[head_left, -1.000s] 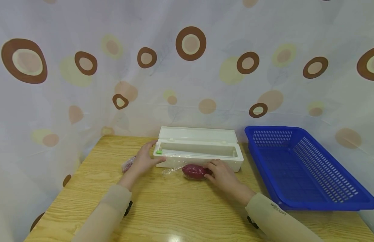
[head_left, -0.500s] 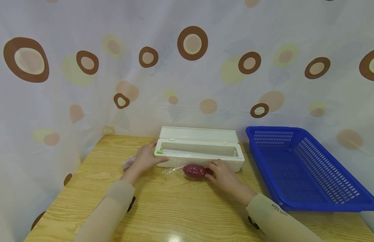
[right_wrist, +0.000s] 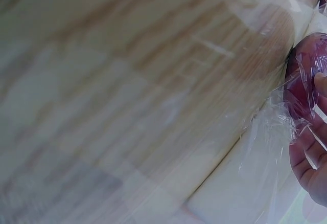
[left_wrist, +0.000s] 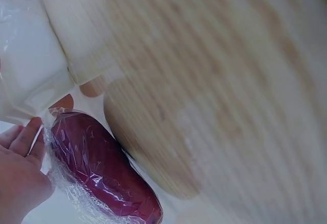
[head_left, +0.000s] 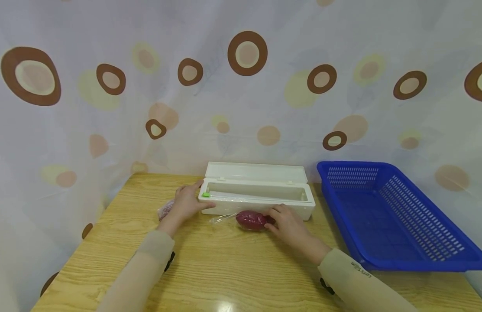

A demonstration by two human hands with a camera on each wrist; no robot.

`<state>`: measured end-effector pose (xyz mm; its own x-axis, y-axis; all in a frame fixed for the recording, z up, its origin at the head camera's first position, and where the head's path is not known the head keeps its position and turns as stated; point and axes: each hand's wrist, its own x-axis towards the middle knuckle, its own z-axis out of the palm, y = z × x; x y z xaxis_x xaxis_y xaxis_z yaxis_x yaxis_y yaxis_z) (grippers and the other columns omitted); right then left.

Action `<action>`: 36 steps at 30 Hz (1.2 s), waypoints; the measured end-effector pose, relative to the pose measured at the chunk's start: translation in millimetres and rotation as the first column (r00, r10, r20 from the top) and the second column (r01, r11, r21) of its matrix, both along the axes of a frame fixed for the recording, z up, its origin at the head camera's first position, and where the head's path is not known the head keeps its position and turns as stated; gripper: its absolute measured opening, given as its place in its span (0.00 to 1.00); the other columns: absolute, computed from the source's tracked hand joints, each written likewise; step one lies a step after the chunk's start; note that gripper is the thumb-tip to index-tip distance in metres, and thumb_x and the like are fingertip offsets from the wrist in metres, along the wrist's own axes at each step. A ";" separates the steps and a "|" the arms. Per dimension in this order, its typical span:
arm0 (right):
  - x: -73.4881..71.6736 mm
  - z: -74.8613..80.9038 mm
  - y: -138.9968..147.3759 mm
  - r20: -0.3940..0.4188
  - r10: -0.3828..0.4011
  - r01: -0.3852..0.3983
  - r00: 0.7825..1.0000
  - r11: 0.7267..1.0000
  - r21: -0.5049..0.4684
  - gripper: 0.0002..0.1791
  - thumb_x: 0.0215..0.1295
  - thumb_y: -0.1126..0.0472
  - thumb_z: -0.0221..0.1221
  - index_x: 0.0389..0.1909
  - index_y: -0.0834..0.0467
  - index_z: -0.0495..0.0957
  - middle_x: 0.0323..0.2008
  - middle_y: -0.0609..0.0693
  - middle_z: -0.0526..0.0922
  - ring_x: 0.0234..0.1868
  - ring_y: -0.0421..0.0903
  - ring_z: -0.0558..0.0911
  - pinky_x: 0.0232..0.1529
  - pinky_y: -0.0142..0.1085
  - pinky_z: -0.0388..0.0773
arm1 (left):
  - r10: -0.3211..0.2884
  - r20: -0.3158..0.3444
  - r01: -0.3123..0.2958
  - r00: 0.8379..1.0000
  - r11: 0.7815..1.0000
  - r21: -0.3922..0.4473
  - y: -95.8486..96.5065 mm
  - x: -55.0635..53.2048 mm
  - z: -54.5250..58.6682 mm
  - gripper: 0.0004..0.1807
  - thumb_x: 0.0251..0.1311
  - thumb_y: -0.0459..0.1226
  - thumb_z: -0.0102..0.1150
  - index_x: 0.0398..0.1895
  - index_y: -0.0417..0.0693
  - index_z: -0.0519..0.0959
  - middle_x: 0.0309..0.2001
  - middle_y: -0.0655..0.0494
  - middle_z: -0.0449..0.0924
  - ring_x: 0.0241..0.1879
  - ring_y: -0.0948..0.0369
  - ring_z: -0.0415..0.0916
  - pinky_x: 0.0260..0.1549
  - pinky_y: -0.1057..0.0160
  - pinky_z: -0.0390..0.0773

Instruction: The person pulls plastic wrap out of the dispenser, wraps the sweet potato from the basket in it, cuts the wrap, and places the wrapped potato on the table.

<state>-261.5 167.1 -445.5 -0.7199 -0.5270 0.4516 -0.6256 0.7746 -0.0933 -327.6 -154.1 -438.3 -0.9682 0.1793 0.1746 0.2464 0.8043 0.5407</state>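
A maroon sweet potato [head_left: 251, 220] wrapped in clear film lies on the table against the front of a white cling film dispenser [head_left: 260, 207]. My right hand [head_left: 289, 225] grips its right end, thumb in front; the right wrist view shows the fingers [right_wrist: 302, 155] on the loose film. My left hand [head_left: 184, 203] holds the dispenser's left end, thumb along the front and fingers behind. The dispenser's lid [head_left: 256, 172] stands raised, and a green slider [head_left: 206, 195] sits at the left of its front edge. Another wrapped item [head_left: 165, 210] lies partly hidden behind my left wrist.
A blue perforated basket [head_left: 385, 225] stands to the right. The wooden table [head_left: 225, 268] ends at a patterned curtain [head_left: 244, 108] behind the dispenser. A twisted tail of film [head_left: 222, 219] sticks out left of the sweet potato.
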 end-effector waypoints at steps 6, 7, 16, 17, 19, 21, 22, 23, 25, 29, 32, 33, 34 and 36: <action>0.4 0.7 0.6 0.013 -0.002 0.002 1.000 1.000 0.005 0.16 0.50 0.58 0.71 0.40 0.57 0.81 0.40 0.50 0.82 0.43 0.49 0.80 0.47 0.43 0.77 | 0.004 0.004 -0.004 1.000 1.000 -0.003 -0.2 0.9 -0.7 0.57 0.38 0.62 0.70 0.70 0.44 0.60 0.62 0.43 0.70 0.61 0.44 0.68 0.67 0.44 0.46; 0.4 1.0 0.7 0.012 -0.002 0.002 1.000 1.000 0.005 0.16 0.50 0.58 0.71 0.40 0.57 0.81 0.40 0.50 0.82 0.43 0.49 0.80 0.47 0.43 0.77 | 0.004 0.009 -0.004 1.000 1.000 -0.003 -0.1 1.1 -0.4 0.57 0.38 0.62 0.70 0.70 0.44 0.59 0.62 0.43 0.70 0.61 0.44 0.67 0.67 0.44 0.46; 1.7 3.6 0.1 0.027 -0.003 0.002 1.000 1.000 0.014 0.16 0.51 0.59 0.70 0.40 0.57 0.81 0.41 0.50 0.82 0.44 0.49 0.80 0.49 0.43 0.76 | -0.003 0.083 0.000 0.997 0.999 0.036 0.3 4.9 6.1 0.58 0.40 0.65 0.66 0.72 0.45 0.57 0.64 0.41 0.68 0.64 0.41 0.62 0.66 0.42 0.49; 1.8 3.8 0.2 0.029 -0.004 0.003 1.000 1.000 0.016 0.16 0.51 0.58 0.70 0.41 0.57 0.81 0.41 0.50 0.82 0.44 0.49 0.80 0.49 0.43 0.76 | -0.004 0.082 0.002 0.997 1.000 0.028 0.6 5.2 6.6 0.57 0.42 0.65 0.65 0.71 0.45 0.57 0.64 0.41 0.68 0.64 0.41 0.62 0.66 0.42 0.49; 1.9 4.2 0.5 0.018 -0.001 0.000 1.000 1.000 0.018 0.16 0.51 0.58 0.70 0.40 0.56 0.81 0.40 0.49 0.82 0.43 0.48 0.80 0.47 0.42 0.77 | -0.004 0.078 0.003 0.997 1.000 0.019 1.0 5.5 7.5 0.55 0.44 0.65 0.63 0.71 0.45 0.57 0.64 0.41 0.68 0.64 0.41 0.62 0.65 0.41 0.50; 1.6 4.8 1.2 -0.014 0.012 -0.012 1.000 1.000 0.005 0.15 0.50 0.57 0.71 0.39 0.57 0.81 0.38 0.49 0.82 0.40 0.47 0.79 0.44 0.41 0.77 | -0.005 0.074 0.004 0.997 1.000 0.014 1.4 5.5 7.7 0.54 0.46 0.64 0.63 0.71 0.45 0.57 0.64 0.41 0.68 0.63 0.41 0.63 0.65 0.41 0.51; 1.8 5.5 1.4 -0.036 0.021 -0.021 0.999 1.000 -0.008 0.15 0.51 0.58 0.70 0.39 0.57 0.81 0.38 0.48 0.82 0.40 0.47 0.79 0.43 0.41 0.77 | -0.003 0.075 0.002 0.997 1.000 0.013 1.3 5.5 7.6 0.54 0.46 0.63 0.64 0.71 0.45 0.57 0.64 0.41 0.68 0.63 0.41 0.63 0.65 0.41 0.51; 1.6 5.8 1.8 -0.058 0.028 -0.030 0.998 0.999 -0.026 0.14 0.51 0.59 0.70 0.39 0.57 0.81 0.38 0.49 0.81 0.40 0.47 0.78 0.44 0.42 0.77 | -0.005 0.072 0.004 0.997 1.000 0.011 1.1 5.3 7.0 0.54 0.46 0.63 0.64 0.71 0.44 0.57 0.64 0.41 0.68 0.63 0.41 0.63 0.65 0.41 0.51; 0.9 6.2 3.0 -0.097 0.024 -0.031 0.995 0.997 -0.069 0.14 0.53 0.61 0.68 0.40 0.59 0.80 0.40 0.51 0.81 0.41 0.49 0.77 0.46 0.44 0.76 | -0.004 0.072 0.002 0.997 1.000 0.016 0.8 4.5 5.6 0.54 0.46 0.62 0.65 0.71 0.45 0.57 0.63 0.41 0.68 0.63 0.41 0.63 0.65 0.42 0.51; -0.2 6.3 6.6 -0.133 -0.052 0.039 0.990 0.994 -0.102 0.18 0.56 0.63 0.65 0.49 0.61 0.78 0.50 0.56 0.78 0.51 0.56 0.74 0.51 0.53 0.72 | -0.005 0.065 0.003 0.998 1.000 0.028 0.6 3.3 2.7 0.55 0.44 0.62 0.66 0.72 0.45 0.57 0.64 0.42 0.68 0.63 0.42 0.63 0.66 0.42 0.50; 0.3 6.7 10.0 -0.126 -0.110 0.102 0.986 0.992 -0.067 0.22 0.58 0.60 0.63 0.54 0.61 0.76 0.55 0.56 0.77 0.55 0.58 0.72 0.52 0.55 0.71 | -0.005 0.055 0.002 0.998 0.999 0.041 1.2 3.0 1.8 0.55 0.43 0.63 0.67 0.71 0.46 0.57 0.64 0.43 0.68 0.63 0.42 0.63 0.66 0.43 0.48; 0.6 6.7 11.3 -0.123 -0.119 0.113 0.985 0.992 -0.054 0.23 0.59 0.59 0.63 0.55 0.61 0.76 0.55 0.56 0.77 0.56 0.58 0.72 0.52 0.56 0.71 | -0.003 0.050 0.001 0.999 0.999 0.045 1.5 3.0 1.6 0.55 0.43 0.62 0.67 0.71 0.46 0.57 0.63 0.43 0.69 0.63 0.42 0.63 0.66 0.43 0.48; 0.8 6.9 12.7 -0.118 -0.124 0.120 0.985 0.992 -0.041 0.23 0.59 0.58 0.63 0.55 0.61 0.76 0.55 0.56 0.78 0.56 0.58 0.73 0.53 0.56 0.71 | -0.001 0.048 -0.001 0.999 0.999 0.047 1.9 3.0 1.6 0.55 0.42 0.62 0.67 0.71 0.46 0.57 0.63 0.43 0.69 0.63 0.42 0.64 0.66 0.43 0.47; 1.5 7.1 15.6 -0.109 -0.123 0.121 0.986 0.992 -0.028 0.23 0.60 0.57 0.62 0.55 0.62 0.76 0.54 0.57 0.78 0.55 0.58 0.74 0.54 0.56 0.70 | 0.003 0.047 -0.005 0.999 0.999 0.052 2.9 3.1 2.0 0.55 0.42 0.62 0.67 0.71 0.46 0.57 0.63 0.43 0.69 0.63 0.42 0.64 0.66 0.44 0.47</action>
